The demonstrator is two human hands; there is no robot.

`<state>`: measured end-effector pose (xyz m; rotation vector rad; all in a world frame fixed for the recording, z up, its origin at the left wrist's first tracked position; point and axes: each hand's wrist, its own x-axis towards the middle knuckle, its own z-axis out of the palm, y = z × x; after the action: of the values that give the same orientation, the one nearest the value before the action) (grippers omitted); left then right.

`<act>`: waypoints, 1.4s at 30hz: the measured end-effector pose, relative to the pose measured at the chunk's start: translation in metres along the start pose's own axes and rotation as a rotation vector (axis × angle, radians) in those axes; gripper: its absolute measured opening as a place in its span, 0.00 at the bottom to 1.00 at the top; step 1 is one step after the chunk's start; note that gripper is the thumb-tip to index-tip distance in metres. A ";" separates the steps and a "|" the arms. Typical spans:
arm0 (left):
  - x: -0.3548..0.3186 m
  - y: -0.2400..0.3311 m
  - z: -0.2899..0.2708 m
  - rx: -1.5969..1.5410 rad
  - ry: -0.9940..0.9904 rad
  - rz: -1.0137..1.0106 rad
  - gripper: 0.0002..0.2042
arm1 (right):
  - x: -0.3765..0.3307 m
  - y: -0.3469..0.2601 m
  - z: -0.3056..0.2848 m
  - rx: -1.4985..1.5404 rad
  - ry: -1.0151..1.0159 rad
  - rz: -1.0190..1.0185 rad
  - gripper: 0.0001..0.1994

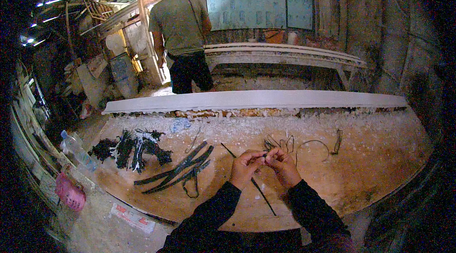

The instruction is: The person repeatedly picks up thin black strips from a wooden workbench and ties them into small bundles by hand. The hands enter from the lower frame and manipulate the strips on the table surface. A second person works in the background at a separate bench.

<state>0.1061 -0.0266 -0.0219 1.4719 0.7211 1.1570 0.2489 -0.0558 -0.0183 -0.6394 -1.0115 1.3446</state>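
My left hand (245,166) and my right hand (284,167) meet above the wooden table, fingertips pinched together on a small dark piece (265,155). Its kind is too small to make out. Beneath them a thin black strip (262,194) lies slantwise across the table, its middle partly covered by my left hand. Loops of thin dark wire or cord (280,141) show just beyond my right fingers; whether they join the pinched piece I cannot tell. Left of my hands, several flat black strips (178,172) lie crossed over one another.
Bundles of short black pieces (130,148) lie at the table's left. More thin wire (338,143) curls at the right. A pale raised ledge (256,101) borders the far edge. A clear plastic bottle (78,151) and pink bag (70,191) are left. A person (180,29) stands beyond.
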 end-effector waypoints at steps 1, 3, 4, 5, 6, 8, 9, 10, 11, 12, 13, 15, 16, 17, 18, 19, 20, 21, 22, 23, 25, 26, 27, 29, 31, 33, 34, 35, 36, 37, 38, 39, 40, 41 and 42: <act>0.000 0.000 0.000 -0.011 -0.014 0.016 0.09 | 0.000 -0.001 0.002 0.013 0.014 -0.030 0.04; 0.000 0.000 -0.001 -0.049 -0.032 -0.036 0.09 | -0.002 -0.003 0.007 -0.011 0.060 -0.048 0.05; 0.001 -0.001 -0.001 -0.041 -0.043 -0.024 0.09 | -0.003 -0.004 0.008 -0.050 0.091 -0.036 0.05; 0.001 -0.002 -0.002 -0.038 -0.051 -0.042 0.09 | -0.003 -0.005 0.008 -0.088 0.122 -0.023 0.06; 0.002 -0.004 -0.002 -0.035 -0.060 -0.061 0.09 | -0.003 -0.005 0.008 -0.088 0.098 -0.019 0.06; 0.005 -0.007 -0.004 -0.021 -0.068 -0.034 0.09 | 0.000 -0.004 0.005 -0.088 0.050 -0.011 0.06; 0.005 -0.008 -0.004 -0.015 -0.072 -0.021 0.09 | 0.001 -0.003 0.002 -0.127 0.043 -0.025 0.06; 0.005 -0.010 -0.004 0.007 -0.049 -0.012 0.09 | 0.002 -0.002 0.000 -0.165 0.037 -0.040 0.06; 0.005 -0.011 -0.004 0.029 -0.026 -0.004 0.10 | 0.003 -0.001 -0.002 -0.227 0.062 -0.031 0.05; 0.005 -0.011 -0.003 0.051 -0.003 0.004 0.10 | 0.003 0.000 -0.003 -0.207 0.039 -0.050 0.05; 0.004 -0.012 -0.002 0.074 0.017 0.039 0.10 | 0.003 0.001 -0.004 -0.211 0.046 -0.047 0.05; 0.004 -0.012 -0.001 0.120 0.058 0.110 0.10 | 0.002 0.000 -0.003 -0.206 0.075 -0.039 0.05; 0.004 -0.012 -0.001 0.111 0.050 0.092 0.10 | 0.001 0.000 -0.001 -0.198 0.097 -0.035 0.05; 0.004 -0.011 -0.001 0.102 0.044 0.075 0.10 | 0.000 -0.002 0.001 -0.190 0.117 -0.030 0.05; 0.005 -0.011 -0.002 0.092 0.038 0.058 0.10 | 0.000 -0.003 0.003 -0.205 0.120 -0.016 0.05; 0.006 -0.010 -0.003 0.063 -0.001 0.037 0.10 | -0.001 -0.006 0.005 -0.220 0.122 -0.001 0.05; 0.008 -0.010 -0.005 0.034 -0.039 0.016 0.09 | -0.001 -0.008 0.006 -0.235 0.125 0.014 0.05; 0.009 -0.009 -0.006 0.005 -0.079 -0.005 0.09 | -0.002 -0.009 0.007 -0.237 0.131 0.012 0.05; 0.009 -0.009 -0.008 -0.024 -0.088 -0.023 0.09 | -0.002 -0.010 0.008 -0.239 0.136 0.012 0.05; 0.009 -0.008 -0.009 -0.052 -0.098 -0.041 0.09 | -0.002 -0.010 0.008 -0.242 0.141 0.011 0.05; 0.009 -0.007 -0.011 -0.076 -0.122 -0.075 0.09 | -0.001 -0.010 0.008 -0.300 0.117 -0.005 0.05; 0.009 -0.007 -0.011 -0.072 -0.137 -0.090 0.09 | -0.001 -0.010 0.007 -0.329 0.105 -0.013 0.05; 0.009 -0.006 -0.012 -0.055 -0.148 -0.129 0.09 | 0.000 -0.009 0.007 -0.322 0.100 -0.017 0.05; 0.009 -0.005 -0.013 -0.087 -0.175 -0.162 0.08 | 0.000 -0.008 0.008 -0.310 0.092 -0.024 0.05; 0.009 -0.004 -0.015 -0.084 -0.200 -0.180 0.08 | 0.000 -0.007 0.009 -0.291 0.103 -0.033 0.05; 0.009 -0.004 -0.016 -0.059 -0.221 -0.199 0.07 | -0.001 -0.007 0.010 -0.283 0.099 -0.027 0.05; 0.009 -0.004 -0.017 -0.053 -0.228 -0.166 0.07 | -0.001 -0.007 0.010 -0.286 0.091 -0.017 0.06; 0.010 -0.004 -0.017 -0.050 -0.231 -0.171 0.07 | -0.001 -0.006 0.010 -0.289 0.082 -0.008 0.06; 0.010 -0.004 -0.017 -0.046 -0.235 -0.176 0.06 | -0.001 -0.006 0.009 -0.313 0.081 -0.012 0.07; 0.010 -0.005 -0.017 -0.054 -0.220 -0.163 0.06 | 0.000 -0.004 0.008 -0.337 0.080 -0.017 0.07; 0.010 -0.006 -0.017 -0.062 -0.205 -0.149 0.06 | 0.000 -0.003 0.006 -0.361 0.078 -0.021 0.08; 0.010 -0.007 -0.016 -0.070 -0.195 -0.164 0.05 | 0.001 -0.001 0.004 -0.379 0.063 -0.037 0.08; 0.011 -0.009 -0.017 -0.073 -0.181 -0.150 0.05 | 0.002 0.000 0.001 -0.398 0.049 -0.053 0.07; 0.011 -0.010 -0.017 -0.076 -0.171 -0.164 0.05 | 0.003 0.002 -0.001 -0.416 0.034 -0.070 0.07; 0.012 -0.012 -0.017 -0.083 -0.156 -0.205 0.04 | 0.003 0.003 -0.002 -0.415 0.031 -0.067 0.07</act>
<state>0.0958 -0.0068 -0.0310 1.3671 0.6906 0.8955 0.2495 -0.0518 -0.0209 -0.9238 -1.2885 1.0689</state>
